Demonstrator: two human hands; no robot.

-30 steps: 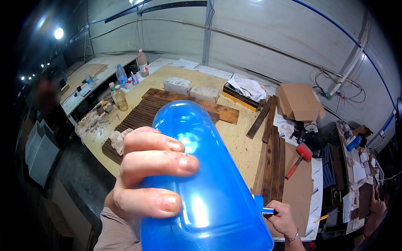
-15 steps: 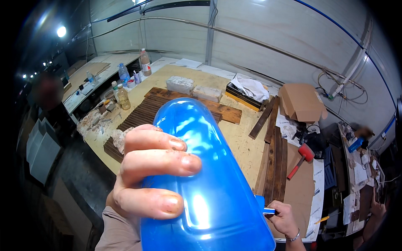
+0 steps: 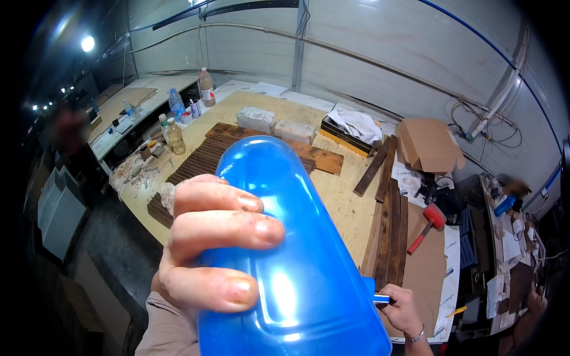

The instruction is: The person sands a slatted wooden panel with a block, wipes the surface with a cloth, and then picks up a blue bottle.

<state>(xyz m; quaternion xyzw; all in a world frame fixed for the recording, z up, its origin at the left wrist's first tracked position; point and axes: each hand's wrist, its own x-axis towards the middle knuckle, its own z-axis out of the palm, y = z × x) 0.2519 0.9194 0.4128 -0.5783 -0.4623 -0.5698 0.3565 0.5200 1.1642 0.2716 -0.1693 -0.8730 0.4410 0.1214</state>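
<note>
A large blue see-through plastic bottle [image 3: 303,237] fills the middle of the view, tilted, its rounded end pointing away from me. My left hand [image 3: 222,243] is wrapped round its left side, and dark smudges show on the fingers. At the bottle's lower right, my right hand [image 3: 402,308] is closed on a thin blue-and-white tab [image 3: 381,299] that sticks out there. What this tab belongs to is mostly hidden behind the bottle, and the bottle's near end runs out of the picture.
Behind the bottle, a wooden worktable [image 3: 335,207] carries brown slats [image 3: 205,160], wrapped blocks [image 3: 256,118] and dark strips [image 3: 389,237]. A red mallet [image 3: 434,217] and cardboard box [image 3: 428,145] lie right. Bottles [image 3: 176,136] stand left. Another person's hand [image 3: 537,302] shows at far right.
The bottle and my left hand have shifted very slightly, with the grip unchanged. The other person's hand at the far right has moved a little lower.
</note>
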